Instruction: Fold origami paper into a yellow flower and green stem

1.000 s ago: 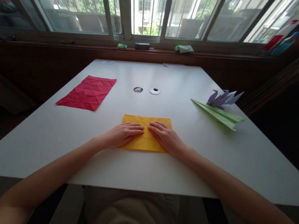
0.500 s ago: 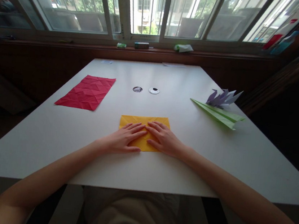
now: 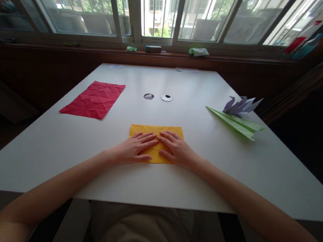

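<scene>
A folded yellow sheet of paper (image 3: 157, 130) lies on the white table (image 3: 153, 186) in front of me, with crease lines across its upper part. My left hand (image 3: 134, 147) rests flat over its left half, fingers stretched out toward the middle. Over the right half lies my right hand (image 3: 178, 150), palm down, fingers extended. The fingertips of both hands come close together near the paper's centre. Much of the paper's lower left and right is hidden under the hands.
Creased red paper (image 3: 93, 100) lies at the left. On the right are a green paper plane (image 3: 234, 123) and a purple folded-paper bird (image 3: 240, 106). Two round table holes, one with a cover (image 3: 166, 98), sit beyond the yellow paper. Small items, including a box (image 3: 153, 49), line the windowsill.
My left thumb has shifted slightly up on the yellow paper, uncovering a bit of its lower edge. Otherwise both hands stay in place.
</scene>
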Tool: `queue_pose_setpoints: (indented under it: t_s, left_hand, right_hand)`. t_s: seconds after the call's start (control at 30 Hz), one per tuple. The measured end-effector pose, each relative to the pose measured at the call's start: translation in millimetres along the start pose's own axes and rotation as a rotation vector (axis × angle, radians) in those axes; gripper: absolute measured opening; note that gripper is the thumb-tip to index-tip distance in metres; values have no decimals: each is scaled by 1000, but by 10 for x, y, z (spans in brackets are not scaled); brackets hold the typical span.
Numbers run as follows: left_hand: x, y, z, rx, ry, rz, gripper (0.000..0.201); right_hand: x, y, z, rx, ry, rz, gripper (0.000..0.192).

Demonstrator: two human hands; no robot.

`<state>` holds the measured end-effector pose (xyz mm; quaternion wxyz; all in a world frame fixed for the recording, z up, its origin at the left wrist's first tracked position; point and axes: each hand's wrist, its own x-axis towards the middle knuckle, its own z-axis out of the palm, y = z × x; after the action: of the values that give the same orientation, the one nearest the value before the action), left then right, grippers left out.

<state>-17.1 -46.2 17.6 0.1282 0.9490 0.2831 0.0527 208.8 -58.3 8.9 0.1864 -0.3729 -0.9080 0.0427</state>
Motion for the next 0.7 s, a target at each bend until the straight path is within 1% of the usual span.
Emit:
queue_pose_setpoints:
  t_s: [0.4,0.6,0.7]
  left_hand:
    - [1,-19,16,46,8,-4,60]
    - [15,-12,7,38,89,-29,50]
    - [16,-25,19,48,109,-51,48]
  right_hand:
    - [-4,2,4,-14,3,-34,47]
    - [-2,-28,-15,10,0,-65,47]
    - [-4,-52,-42,35,-6,-90,46]
